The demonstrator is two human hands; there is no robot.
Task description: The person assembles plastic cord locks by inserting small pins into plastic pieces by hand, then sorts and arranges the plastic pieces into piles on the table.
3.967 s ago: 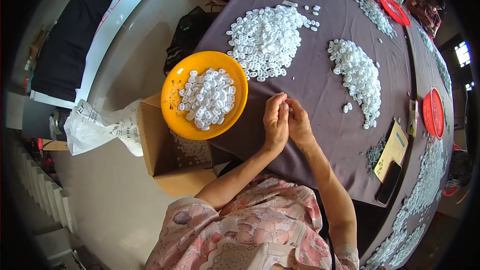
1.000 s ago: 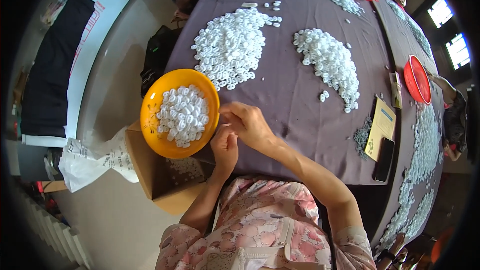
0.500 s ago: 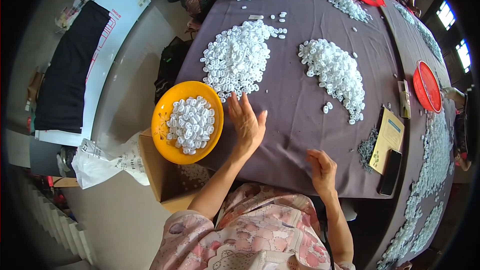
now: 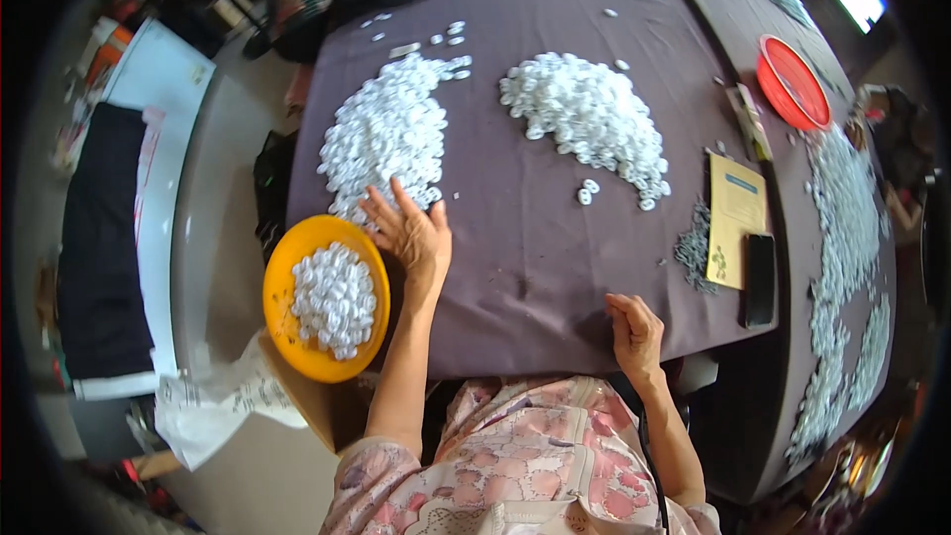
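My left hand [image 4: 418, 243] is open, its fingers spread at the near edge of a heap of small white oval plastic pieces [image 4: 391, 134]; the fingertips reach the nearest ones. Beside it on the left, an orange-yellow bowl [image 4: 282, 322] holds a mound of similar white pieces [image 4: 335, 299] and sits at the table's corner. My right hand [image 4: 636, 335] is curled closed above the table's front edge, and whatever its fingers may hold is hidden. A second white heap [image 4: 584, 114] spreads across the middle of the table, with a few loose pieces [image 4: 586, 191] near it.
Toward the right lie a dark phone [image 4: 759, 279], a tan card [image 4: 736, 213] and a tangle of grey threads [image 4: 696, 248]. A red basket [image 4: 792, 84] and more white pieces [image 4: 842, 228] rest on the neighbouring table. Below the bowl are a cardboard box [image 4: 322, 401] and a white bag [image 4: 213, 411].
My head view has shifted. My left hand has moved forward from beside the bowl to the near edge of the left heap, fingers spreading. My right hand stays curled.
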